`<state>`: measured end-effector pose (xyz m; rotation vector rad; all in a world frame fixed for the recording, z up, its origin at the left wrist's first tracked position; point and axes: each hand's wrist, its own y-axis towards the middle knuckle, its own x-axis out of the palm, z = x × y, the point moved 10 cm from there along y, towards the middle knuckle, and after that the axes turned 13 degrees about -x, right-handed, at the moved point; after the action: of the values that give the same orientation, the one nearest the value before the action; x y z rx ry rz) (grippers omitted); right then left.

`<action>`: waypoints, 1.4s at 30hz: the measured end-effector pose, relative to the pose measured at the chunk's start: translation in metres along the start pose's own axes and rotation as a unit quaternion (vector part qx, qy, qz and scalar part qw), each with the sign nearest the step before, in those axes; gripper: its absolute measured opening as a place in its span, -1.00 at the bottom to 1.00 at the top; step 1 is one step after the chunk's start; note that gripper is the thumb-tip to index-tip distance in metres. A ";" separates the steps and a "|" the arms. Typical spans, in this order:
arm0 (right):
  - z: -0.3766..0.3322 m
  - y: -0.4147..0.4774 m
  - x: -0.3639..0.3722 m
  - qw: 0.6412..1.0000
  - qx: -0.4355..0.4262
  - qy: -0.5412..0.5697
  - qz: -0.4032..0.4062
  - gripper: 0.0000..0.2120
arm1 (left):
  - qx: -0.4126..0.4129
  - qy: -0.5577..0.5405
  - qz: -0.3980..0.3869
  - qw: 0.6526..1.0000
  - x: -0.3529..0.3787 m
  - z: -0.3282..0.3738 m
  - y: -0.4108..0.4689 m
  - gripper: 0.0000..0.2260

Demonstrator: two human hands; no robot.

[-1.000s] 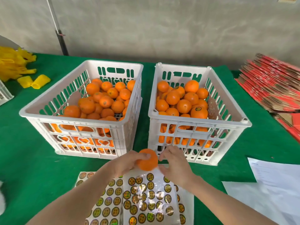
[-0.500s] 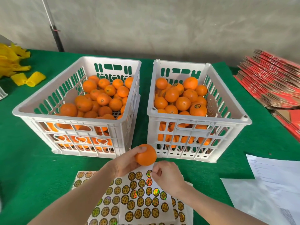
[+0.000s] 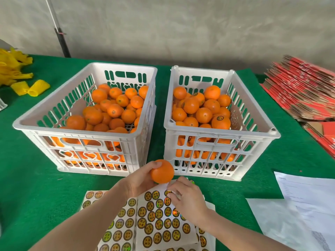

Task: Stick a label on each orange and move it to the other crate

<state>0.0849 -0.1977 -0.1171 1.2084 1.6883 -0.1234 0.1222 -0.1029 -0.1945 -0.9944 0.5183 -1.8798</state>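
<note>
Centre frame: left hand [image 3: 139, 182] curled round orange [image 3: 162, 171], firm, probably rolls. Right hand [image 3: 188, 198] pinches label [image 3: 167, 192] edge; likely flimsy, sticky.

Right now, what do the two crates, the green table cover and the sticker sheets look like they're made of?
Left crate and right crate: white moulded plastic, smooth, with slotted walls. Green table cover: probably felt or short-pile fabric, matt and fuzzy. Sticker sheets: glossy white backing paper, one edge curling; labels look foil-like, with rainbow glints.
</note>
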 end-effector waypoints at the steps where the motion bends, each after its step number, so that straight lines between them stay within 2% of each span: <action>1: -0.002 0.001 -0.001 1.000 -0.010 0.011 0.005 -0.87 | -0.003 0.004 -0.001 1.000 0.000 -0.001 0.000 0.04; 3: -0.002 0.001 -0.004 0.998 -0.009 0.065 0.017 -0.86 | -0.019 0.020 -0.004 1.000 -0.001 -0.003 0.000 0.02; 4: 0.003 -0.001 -0.005 0.994 0.018 0.107 0.024 -0.85 | -0.031 0.036 -0.007 0.999 -0.001 -0.006 -0.001 0.01; 9: 0.042 -0.018 -0.003 0.937 0.237 0.253 0.047 -0.80 | -0.082 0.091 -0.025 0.992 -0.003 -0.017 -0.006 0.05; 13: 0.035 -0.017 -0.004 0.933 0.238 0.268 0.030 -0.83 | -0.077 0.103 -0.050 0.990 0.007 -0.019 -0.007 -0.03; 20: 0.042 -0.024 -0.006 0.923 0.286 0.256 0.032 -0.80 | 0.007 0.129 0.007 0.992 0.006 0.005 -0.018 0.02; 22: 0.050 -0.029 -0.009 0.902 0.327 0.277 0.054 -0.81 | 0.046 0.088 0.013 0.995 0.002 0.014 -0.023 0.05; 25: 0.060 -0.034 -0.013 0.860 0.384 0.322 0.101 -0.83 | 0.084 0.015 -0.018 0.996 0.005 0.018 -0.032 0.13; 29: 0.059 -0.028 -0.013 0.815 0.414 0.377 0.145 -0.83 | 0.094 0.088 -0.026 0.991 0.031 0.017 -0.038 0.07; 32: 0.053 -0.022 -0.011 0.798 0.412 0.410 0.159 -0.85 | 0.096 0.091 -0.012 0.991 0.038 0.020 -0.039 -0.01; 34: 0.050 -0.018 -0.015 0.816 0.390 0.395 0.162 -0.84 | 0.092 0.055 -0.006 0.994 0.035 0.021 -0.038 -0.04; 37: 0.049 -0.013 -0.037 0.867 0.338 0.318 0.182 -0.82 | 0.069 -0.016 -0.006 0.997 0.027 0.018 -0.035 0.00; 39: 0.048 -0.007 -0.051 0.872 0.312 0.324 0.195 -0.83 | 0.054 -0.029 -0.010 0.998 0.024 0.016 -0.035 0.00; 42: 0.032 0.018 -0.059 0.902 0.252 0.334 0.107 -0.79 | 0.041 -0.004 -0.005 0.999 0.023 0.015 -0.038 0.03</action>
<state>0.1187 -0.2462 -0.0799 1.9830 2.1673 -0.0039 0.1083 -0.1037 -0.1503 -0.9525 0.4287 -1.8897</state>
